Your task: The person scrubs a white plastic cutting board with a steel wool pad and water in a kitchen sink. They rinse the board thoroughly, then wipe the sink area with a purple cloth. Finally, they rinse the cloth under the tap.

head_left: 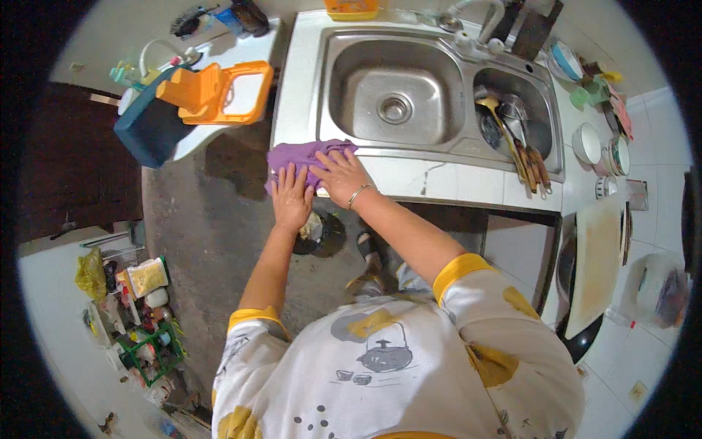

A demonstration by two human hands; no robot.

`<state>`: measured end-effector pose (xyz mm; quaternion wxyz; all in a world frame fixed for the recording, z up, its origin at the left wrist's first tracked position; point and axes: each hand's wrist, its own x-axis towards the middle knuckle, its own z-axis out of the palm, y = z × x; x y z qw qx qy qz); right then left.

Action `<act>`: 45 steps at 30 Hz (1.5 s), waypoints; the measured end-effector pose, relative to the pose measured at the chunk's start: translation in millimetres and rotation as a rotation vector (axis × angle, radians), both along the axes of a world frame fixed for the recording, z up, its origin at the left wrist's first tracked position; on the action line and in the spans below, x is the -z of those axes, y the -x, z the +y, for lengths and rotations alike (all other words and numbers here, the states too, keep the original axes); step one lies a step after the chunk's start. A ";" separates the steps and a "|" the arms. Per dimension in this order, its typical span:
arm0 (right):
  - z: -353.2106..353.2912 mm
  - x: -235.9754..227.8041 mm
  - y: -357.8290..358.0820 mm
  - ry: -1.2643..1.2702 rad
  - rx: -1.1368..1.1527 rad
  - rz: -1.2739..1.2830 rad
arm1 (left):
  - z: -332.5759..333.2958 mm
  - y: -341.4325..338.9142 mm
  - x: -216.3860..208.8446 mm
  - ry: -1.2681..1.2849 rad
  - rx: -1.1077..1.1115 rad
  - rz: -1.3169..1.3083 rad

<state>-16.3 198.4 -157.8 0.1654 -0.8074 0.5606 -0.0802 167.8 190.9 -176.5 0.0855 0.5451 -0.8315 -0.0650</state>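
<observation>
A purple cloth (296, 154) lies bunched over the front left corner of the white tiled counter (391, 170). My left hand (292, 201) rests flat on the cloth's near part, fingers stretched forward. Beside it my right hand (342, 179), with a bangle at the wrist, presses on the cloth's right part with its fingers spread. Neither hand is wrapped round the cloth. Just beyond them is the steel double sink (391, 145), whose large basin has only a drain showing.
Long-handled utensils (523, 146) lie in the small basin. Bowls (586, 143) and a pale cutting board (594, 263) stand at the right. An orange plastic stand (219, 94) and dark blue box (150, 121) sit on the left ledge. A dark bin (322, 235) stands below my hands.
</observation>
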 end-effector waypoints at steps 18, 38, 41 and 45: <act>205.9 4.1 291.4 0.149 0.427 -0.100 | 128.3 276.3 -6.7 -0.085 0.601 0.201; 69.4 -7.8 262.9 -0.093 0.281 -0.019 | 33.9 273.5 -13.2 -0.039 0.363 0.049; 68.6 -15.9 243.6 -0.060 0.326 0.056 | 32.1 256.4 -12.3 -0.026 0.338 0.078; 24.1 -5.8 190.6 -0.204 0.195 0.069 | 4.1 195.8 -21.1 -0.089 0.278 0.033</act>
